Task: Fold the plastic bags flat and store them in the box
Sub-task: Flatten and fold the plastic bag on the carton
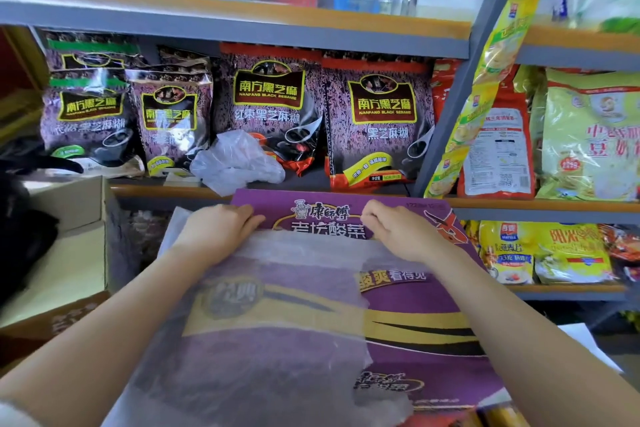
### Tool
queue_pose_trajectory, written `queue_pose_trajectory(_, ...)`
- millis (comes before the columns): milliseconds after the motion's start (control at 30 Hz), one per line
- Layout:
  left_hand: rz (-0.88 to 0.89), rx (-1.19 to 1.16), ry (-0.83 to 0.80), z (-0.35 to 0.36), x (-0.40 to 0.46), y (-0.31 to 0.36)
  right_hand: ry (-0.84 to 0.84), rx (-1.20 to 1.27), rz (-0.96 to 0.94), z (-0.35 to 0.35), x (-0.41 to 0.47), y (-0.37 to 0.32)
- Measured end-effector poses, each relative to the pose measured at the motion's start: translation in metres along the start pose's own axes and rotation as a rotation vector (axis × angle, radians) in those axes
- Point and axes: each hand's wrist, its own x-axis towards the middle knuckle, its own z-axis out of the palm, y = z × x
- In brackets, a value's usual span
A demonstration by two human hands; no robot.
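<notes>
Bag flat on purple carton, both hands at its far edge, fold axis runs left-right.

Translucent plastic bag [277, 315] lies spread on the purple carton [422, 291], centre to lower frame, long axis running away from the person. Left hand [216, 230] and right hand [398, 230] sit apart at the bag's top edge, fingers curled down on it; looks like a pinch, can't confirm. Both equally near. Likely next: pull the far edge toward the body. Crumpled bag [235, 163] waits on the shelf [156, 189] above centre. Open cardboard box [69, 239] sits left, nearer the left hand.
</notes>
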Motion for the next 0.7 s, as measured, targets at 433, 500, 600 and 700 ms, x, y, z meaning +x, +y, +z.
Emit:
queue_pose_trajectory(433,0.023,-0.112,-0.081,0.007,0.041,0.025,-0.017,-0.132,0.175,-0.018,0.0,0.045)
queue_pose_trajectory(500,0.041,-0.038,-0.112,0.015,0.04,0.021,-0.019,-0.201,0.199,-0.015,-0.001,0.053)
queue_pose_trajectory(600,0.089,0.041,-0.095,0.018,0.04,0.02,0.009,-0.356,0.226,-0.012,-0.01,0.063)
queue_pose_trajectory(700,0.132,0.084,-0.073,0.018,0.041,0.019,0.106,-0.428,0.276,-0.008,-0.017,0.072)
